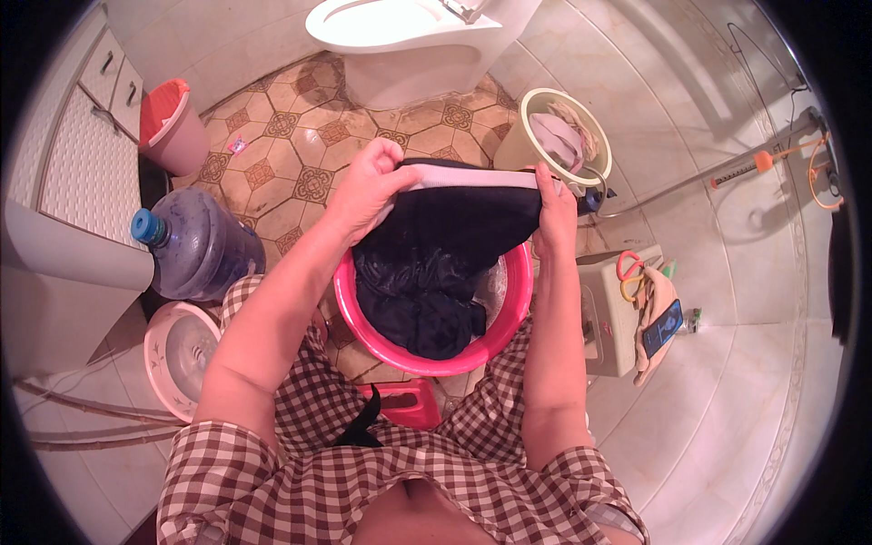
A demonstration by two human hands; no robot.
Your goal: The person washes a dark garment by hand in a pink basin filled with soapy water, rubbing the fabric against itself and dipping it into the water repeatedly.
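A dark navy garment (443, 238) with a white waistband (477, 177) is stretched between my two hands. My left hand (371, 187) pinches the left end of the band, and my right hand (555, 208) grips its right end. The lower part of the cloth looks wet and lies bunched in a pink plastic basin (354, 344), which stands on the floor between my knees. Some suds show inside the basin at the right, beside the cloth. What lies under the garment is hidden.
At the upper right, a pale bucket (507, 146) holds clothes. A water jug (197, 245), a pink bin (180, 139) and a basin with water (153, 361) stand left. On the right, a phone (662, 330) rests on cloth by a beige box (610, 306). A toilet (409, 68) stands ahead.
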